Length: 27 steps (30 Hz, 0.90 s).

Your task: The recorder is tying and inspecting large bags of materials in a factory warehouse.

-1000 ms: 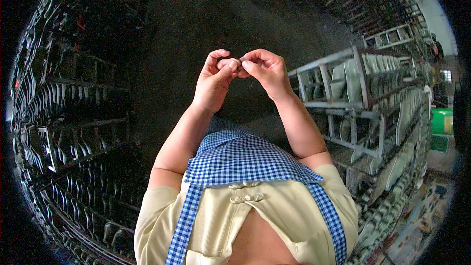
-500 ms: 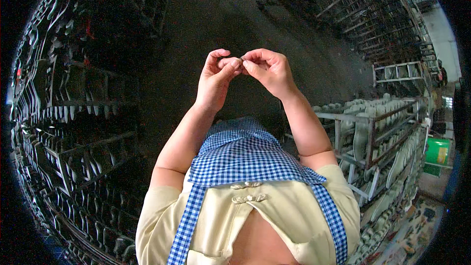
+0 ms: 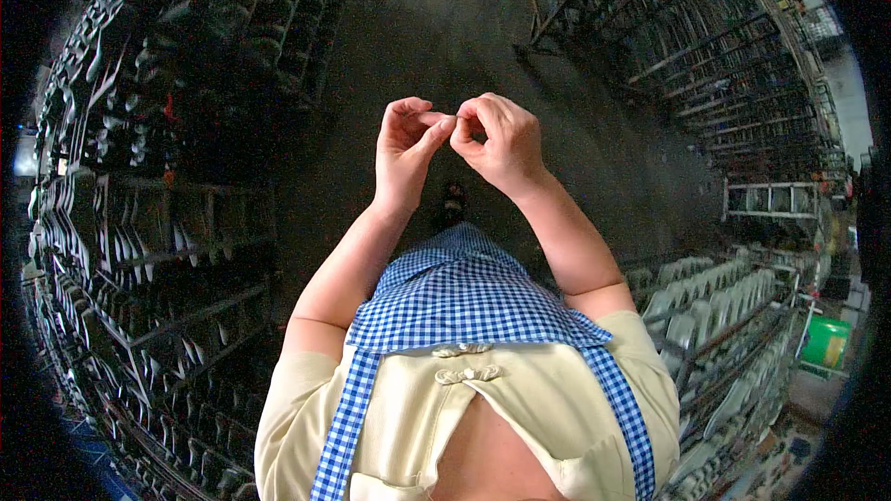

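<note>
Out in front of my body, both hands meet at the fingertips. My left hand [image 3: 408, 142] is closed in a pinch, its thumb pressed to a finger and the others curled. My right hand [image 3: 503, 141] pinches too, thumb and forefinger forming a small ring right beside the left fingertips. Anything between the fingers is too small to make out. Below the hands hangs my blue-and-white checked apron [image 3: 473, 301], worn over a cream short-sleeved top [image 3: 548, 399].
A dark rack [image 3: 186, 250] with rows of pale elongated pieces lines the left. At right, a metal rack [image 3: 733, 311] bears similar pieces, with a green container [image 3: 824, 341] beyond. Tall slatted racks [image 3: 687, 65] stand far right. Between them runs a grey floor [image 3: 445, 28].
The racks and floor have shifted in view as I move along between them. My right hand has turned slightly, its fingers curling more into a ring; both hands stay together.
</note>
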Each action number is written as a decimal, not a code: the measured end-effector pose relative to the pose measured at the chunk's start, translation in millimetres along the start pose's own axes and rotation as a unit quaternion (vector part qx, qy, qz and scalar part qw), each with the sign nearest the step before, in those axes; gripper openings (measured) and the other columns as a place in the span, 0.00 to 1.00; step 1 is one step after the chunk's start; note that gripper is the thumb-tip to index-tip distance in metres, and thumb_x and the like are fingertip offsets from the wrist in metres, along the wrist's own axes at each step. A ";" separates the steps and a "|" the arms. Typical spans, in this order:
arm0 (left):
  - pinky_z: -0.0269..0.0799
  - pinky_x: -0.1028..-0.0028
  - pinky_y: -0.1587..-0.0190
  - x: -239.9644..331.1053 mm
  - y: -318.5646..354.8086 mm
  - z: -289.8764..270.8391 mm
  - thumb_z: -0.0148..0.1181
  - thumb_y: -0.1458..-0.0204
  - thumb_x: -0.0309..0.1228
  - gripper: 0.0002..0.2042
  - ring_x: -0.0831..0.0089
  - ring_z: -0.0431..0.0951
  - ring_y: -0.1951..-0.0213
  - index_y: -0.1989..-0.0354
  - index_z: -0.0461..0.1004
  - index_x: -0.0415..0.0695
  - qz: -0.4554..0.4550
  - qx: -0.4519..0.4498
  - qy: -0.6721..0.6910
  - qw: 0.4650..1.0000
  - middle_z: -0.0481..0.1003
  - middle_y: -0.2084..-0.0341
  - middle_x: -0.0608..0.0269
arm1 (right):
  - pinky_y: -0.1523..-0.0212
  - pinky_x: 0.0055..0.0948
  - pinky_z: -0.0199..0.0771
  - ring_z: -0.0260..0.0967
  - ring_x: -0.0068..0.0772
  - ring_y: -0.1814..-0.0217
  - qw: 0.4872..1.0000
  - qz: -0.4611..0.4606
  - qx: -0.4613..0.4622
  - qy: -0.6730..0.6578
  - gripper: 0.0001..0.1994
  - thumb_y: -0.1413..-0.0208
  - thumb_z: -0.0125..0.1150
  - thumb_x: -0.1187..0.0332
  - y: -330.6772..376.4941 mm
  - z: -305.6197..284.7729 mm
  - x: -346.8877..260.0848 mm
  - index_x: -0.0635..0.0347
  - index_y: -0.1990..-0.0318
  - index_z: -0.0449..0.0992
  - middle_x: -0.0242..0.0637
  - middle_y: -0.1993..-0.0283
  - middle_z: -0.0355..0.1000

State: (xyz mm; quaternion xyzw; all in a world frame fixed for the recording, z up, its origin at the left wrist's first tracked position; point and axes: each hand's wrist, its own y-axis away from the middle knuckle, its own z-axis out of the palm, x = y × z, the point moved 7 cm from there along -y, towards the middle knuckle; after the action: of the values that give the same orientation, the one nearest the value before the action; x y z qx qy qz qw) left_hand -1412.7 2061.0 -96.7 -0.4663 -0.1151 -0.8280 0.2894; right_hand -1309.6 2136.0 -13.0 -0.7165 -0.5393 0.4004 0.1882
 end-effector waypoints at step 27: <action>0.69 0.70 0.47 -65.4 -607.3 13.1 0.55 0.38 0.38 0.12 0.76 0.75 0.55 0.48 0.70 0.54 -0.334 -0.054 0.372 0.865 0.77 0.57 0.76 | 0.72 0.26 0.73 0.72 0.27 0.73 0.986 0.122 0.026 -0.110 0.05 0.50 0.59 0.78 -386.6 182.5 428.4 0.62 0.67 0.69 0.35 0.72 0.70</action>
State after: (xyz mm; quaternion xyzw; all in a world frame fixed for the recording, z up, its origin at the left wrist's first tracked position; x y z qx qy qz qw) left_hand -1733.6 2580.8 -96.4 -0.0726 -0.1030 -0.9920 -0.0083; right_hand -1649.9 2636.4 -11.6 -0.7233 -0.4550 0.5106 0.0960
